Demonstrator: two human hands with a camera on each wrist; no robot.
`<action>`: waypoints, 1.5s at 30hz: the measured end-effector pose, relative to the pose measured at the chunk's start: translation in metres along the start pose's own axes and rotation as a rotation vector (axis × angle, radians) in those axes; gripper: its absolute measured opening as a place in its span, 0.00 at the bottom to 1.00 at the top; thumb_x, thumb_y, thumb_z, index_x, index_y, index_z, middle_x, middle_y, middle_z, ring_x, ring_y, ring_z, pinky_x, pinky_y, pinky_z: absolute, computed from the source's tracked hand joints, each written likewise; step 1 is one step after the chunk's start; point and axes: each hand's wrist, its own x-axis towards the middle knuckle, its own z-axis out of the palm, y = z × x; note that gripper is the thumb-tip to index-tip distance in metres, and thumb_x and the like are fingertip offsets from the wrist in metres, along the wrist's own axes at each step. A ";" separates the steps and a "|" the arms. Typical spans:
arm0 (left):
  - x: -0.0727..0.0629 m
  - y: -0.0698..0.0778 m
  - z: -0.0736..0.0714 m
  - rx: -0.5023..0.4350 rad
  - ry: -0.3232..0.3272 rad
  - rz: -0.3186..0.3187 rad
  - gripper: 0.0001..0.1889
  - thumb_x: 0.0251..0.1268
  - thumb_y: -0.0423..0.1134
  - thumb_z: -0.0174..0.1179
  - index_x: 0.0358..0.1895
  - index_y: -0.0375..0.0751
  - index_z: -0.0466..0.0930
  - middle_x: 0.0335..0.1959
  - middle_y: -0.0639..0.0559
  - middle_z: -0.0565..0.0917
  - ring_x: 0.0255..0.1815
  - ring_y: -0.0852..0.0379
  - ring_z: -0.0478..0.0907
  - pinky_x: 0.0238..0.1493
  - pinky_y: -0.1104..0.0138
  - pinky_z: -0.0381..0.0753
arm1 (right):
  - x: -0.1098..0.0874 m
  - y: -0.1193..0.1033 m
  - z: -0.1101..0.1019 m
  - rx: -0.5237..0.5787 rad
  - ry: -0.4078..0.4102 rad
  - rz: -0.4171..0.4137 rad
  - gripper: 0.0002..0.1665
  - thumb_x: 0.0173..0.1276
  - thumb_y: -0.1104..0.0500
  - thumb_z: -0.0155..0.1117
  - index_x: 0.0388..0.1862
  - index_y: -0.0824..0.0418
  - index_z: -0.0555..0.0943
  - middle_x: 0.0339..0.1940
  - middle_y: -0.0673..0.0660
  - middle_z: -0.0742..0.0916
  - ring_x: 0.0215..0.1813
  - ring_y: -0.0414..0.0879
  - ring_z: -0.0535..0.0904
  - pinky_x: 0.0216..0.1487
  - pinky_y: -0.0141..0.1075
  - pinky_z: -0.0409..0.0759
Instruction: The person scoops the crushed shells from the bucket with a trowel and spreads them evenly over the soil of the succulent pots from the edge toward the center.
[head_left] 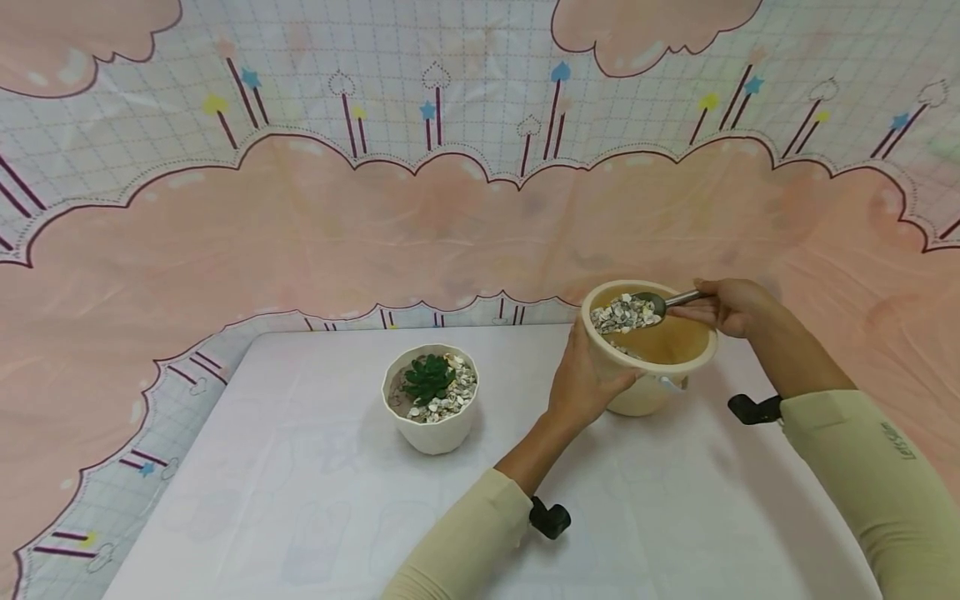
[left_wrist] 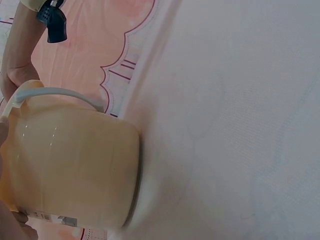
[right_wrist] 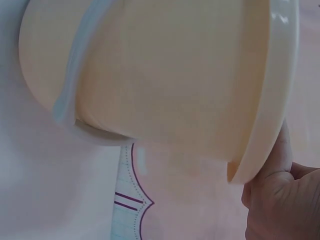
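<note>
My left hand (head_left: 585, 379) grips the bucket (head_left: 647, 396) at eight o'clock; my right hand (head_left: 737, 308) holds a spoon (head_left: 667, 302) of pebbles (head_left: 624, 314) over it.

The left hand (head_left: 581, 379) holds the side of a cream bucket (head_left: 647, 398), and the right hand (head_left: 738, 308) pinches a metal spoon (head_left: 681, 298), whose bowl meets pale chips (head_left: 624, 314) within the bucket's rim. On the white bench (head_left: 300, 467), well apart to the left, stands a white pot (head_left: 435, 435) with a green succulent (head_left: 429, 377) and similar chips.

Lettering (head_left: 897, 440) starting "LETS" on the right sleeve (head_left: 862, 467)
</note>
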 end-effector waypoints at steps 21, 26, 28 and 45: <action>0.002 0.003 -0.002 -0.021 0.027 0.043 0.62 0.55 0.50 0.82 0.85 0.45 0.45 0.77 0.46 0.67 0.72 0.52 0.72 0.66 0.57 0.77 | -0.007 -0.012 -0.018 0.193 -0.039 0.068 0.31 0.88 0.55 0.42 0.34 0.73 0.85 0.35 0.73 0.89 0.39 0.61 0.91 0.53 0.41 0.85; 0.000 0.003 -0.002 -0.029 0.029 0.035 0.61 0.55 0.48 0.82 0.85 0.44 0.46 0.77 0.45 0.68 0.71 0.50 0.73 0.66 0.56 0.78 | -0.008 -0.011 -0.022 0.219 -0.024 0.086 0.32 0.88 0.54 0.43 0.33 0.74 0.85 0.34 0.73 0.89 0.38 0.61 0.91 0.53 0.41 0.85; -0.001 0.003 -0.001 -0.027 0.025 0.031 0.61 0.55 0.48 0.82 0.85 0.44 0.46 0.77 0.45 0.68 0.71 0.50 0.73 0.66 0.56 0.78 | -0.009 -0.010 -0.023 0.232 -0.016 0.090 0.32 0.88 0.54 0.43 0.33 0.74 0.85 0.34 0.72 0.89 0.38 0.61 0.91 0.53 0.41 0.85; -0.004 0.002 0.000 -0.037 0.016 0.029 0.62 0.56 0.51 0.82 0.86 0.45 0.45 0.77 0.44 0.67 0.71 0.52 0.72 0.65 0.55 0.78 | -0.006 0.006 -0.032 0.265 -0.080 0.074 0.32 0.88 0.55 0.43 0.35 0.77 0.86 0.35 0.74 0.89 0.38 0.63 0.91 0.51 0.42 0.86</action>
